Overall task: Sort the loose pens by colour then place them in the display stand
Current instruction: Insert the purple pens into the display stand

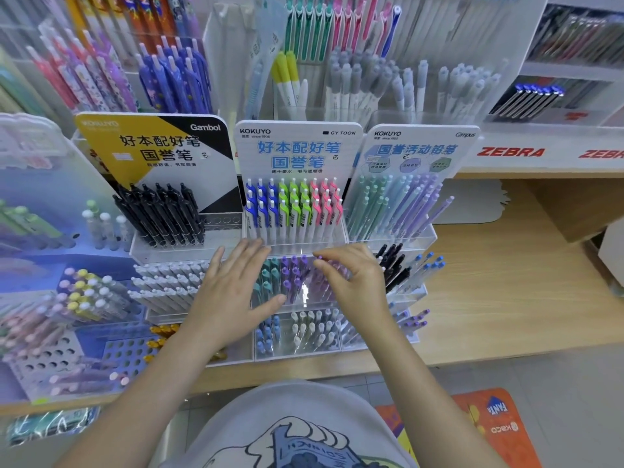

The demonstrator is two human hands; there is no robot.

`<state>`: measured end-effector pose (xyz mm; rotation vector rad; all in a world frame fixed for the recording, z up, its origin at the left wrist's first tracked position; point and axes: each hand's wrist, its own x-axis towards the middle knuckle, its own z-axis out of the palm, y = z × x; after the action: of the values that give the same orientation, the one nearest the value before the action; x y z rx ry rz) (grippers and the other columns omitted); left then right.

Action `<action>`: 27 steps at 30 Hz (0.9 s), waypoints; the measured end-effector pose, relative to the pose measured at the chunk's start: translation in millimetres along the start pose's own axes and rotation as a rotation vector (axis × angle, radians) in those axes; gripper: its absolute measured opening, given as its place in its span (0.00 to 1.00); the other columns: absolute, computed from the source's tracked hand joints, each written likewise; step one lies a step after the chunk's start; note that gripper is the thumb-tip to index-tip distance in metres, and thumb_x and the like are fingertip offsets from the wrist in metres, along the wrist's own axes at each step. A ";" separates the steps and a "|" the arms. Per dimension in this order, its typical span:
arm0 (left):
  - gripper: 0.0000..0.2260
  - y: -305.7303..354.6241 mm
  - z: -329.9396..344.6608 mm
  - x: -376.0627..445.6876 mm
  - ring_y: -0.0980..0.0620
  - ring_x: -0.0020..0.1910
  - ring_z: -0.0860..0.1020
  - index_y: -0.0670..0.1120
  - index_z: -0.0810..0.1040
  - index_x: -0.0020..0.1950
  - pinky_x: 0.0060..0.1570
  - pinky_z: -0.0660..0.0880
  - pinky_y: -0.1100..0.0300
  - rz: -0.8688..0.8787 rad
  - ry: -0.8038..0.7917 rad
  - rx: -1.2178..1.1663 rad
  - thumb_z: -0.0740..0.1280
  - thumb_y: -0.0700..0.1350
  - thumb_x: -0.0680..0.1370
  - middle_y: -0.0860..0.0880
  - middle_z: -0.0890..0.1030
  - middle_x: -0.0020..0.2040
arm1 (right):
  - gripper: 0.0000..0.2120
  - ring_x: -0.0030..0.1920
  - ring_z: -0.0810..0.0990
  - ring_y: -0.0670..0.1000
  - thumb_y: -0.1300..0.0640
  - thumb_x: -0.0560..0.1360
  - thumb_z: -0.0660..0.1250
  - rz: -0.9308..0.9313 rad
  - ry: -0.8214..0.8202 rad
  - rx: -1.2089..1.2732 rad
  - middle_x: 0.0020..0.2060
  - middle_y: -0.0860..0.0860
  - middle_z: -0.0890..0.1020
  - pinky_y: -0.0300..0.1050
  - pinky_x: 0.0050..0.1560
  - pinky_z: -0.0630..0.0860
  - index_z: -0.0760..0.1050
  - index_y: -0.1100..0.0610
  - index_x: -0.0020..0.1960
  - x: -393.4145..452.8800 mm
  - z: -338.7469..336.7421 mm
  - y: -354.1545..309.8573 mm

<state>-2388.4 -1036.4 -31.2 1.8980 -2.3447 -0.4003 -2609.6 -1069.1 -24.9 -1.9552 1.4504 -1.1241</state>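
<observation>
The clear acrylic display stand [341, 238] is occupying the middle of the wooden shelf [506, 298], stepping down toward the person in tiers. Its upper tier is carrying 3 colour blocks under the KOKUYO card [297, 146]: blue pens [260, 211], green pens [294, 211] and pink pens [326, 209], all standing upright and already grouped. The tier below, where both hands are working, is holding teal pens [268, 282], purple pens [293, 275] and pale pink pens [332, 270], likewise standing by colour.

The left hand [233, 292] is hovering over the left part of that tier with fingers spread and nearly straight, thumb out toward the teal pens; it is gripping nothing. The right hand [351, 275] is reaching over the pale pink group with fingers bent, thumb and forefinger drawing close at the pen tops; whether they are actually pinching a pen, I cannot tell.

Judgement: the sorting is appearing largely done, and the step in hand is the seating or straightening of pens within the middle tier. No loose pens are showing on the shelf. The next move is calling for a clean pinch on 1 pen top, a straight vertical lift or push, and care against tipping neighbouring pens.
</observation>
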 end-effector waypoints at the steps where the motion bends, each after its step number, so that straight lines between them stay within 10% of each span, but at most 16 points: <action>1: 0.45 -0.2 0.7 -0.2 0.54 0.81 0.43 0.51 0.47 0.82 0.78 0.37 0.48 -0.001 0.008 -0.007 0.40 0.76 0.72 0.52 0.47 0.82 | 0.12 0.47 0.75 0.48 0.47 0.74 0.69 0.000 -0.005 -0.011 0.39 0.48 0.84 0.48 0.52 0.73 0.85 0.52 0.51 0.5 1.7 1.1; 16: 0.40 -1.2 4.6 2.0 0.56 0.80 0.45 0.51 0.51 0.82 0.78 0.37 0.49 -0.014 0.077 -0.055 0.44 0.72 0.75 0.53 0.50 0.82 | 0.06 0.45 0.72 0.45 0.51 0.73 0.72 -0.102 -0.081 -0.095 0.37 0.36 0.77 0.46 0.52 0.67 0.85 0.52 0.48 -1.6 3.5 -0.5; 27: 0.39 -2.1 5.2 2.3 0.55 0.81 0.48 0.50 0.56 0.81 0.79 0.39 0.48 0.006 0.103 -0.079 0.46 0.71 0.76 0.51 0.54 0.82 | 0.09 0.51 0.72 0.52 0.48 0.75 0.70 -0.101 -0.052 -0.243 0.44 0.48 0.78 0.53 0.51 0.68 0.85 0.52 0.46 7.2 20.8 15.1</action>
<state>-2388.2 -1038.3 -37.0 1.8306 -2.2347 -0.3790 -2600.3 -1083.2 -45.6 -2.2282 1.5358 -0.9679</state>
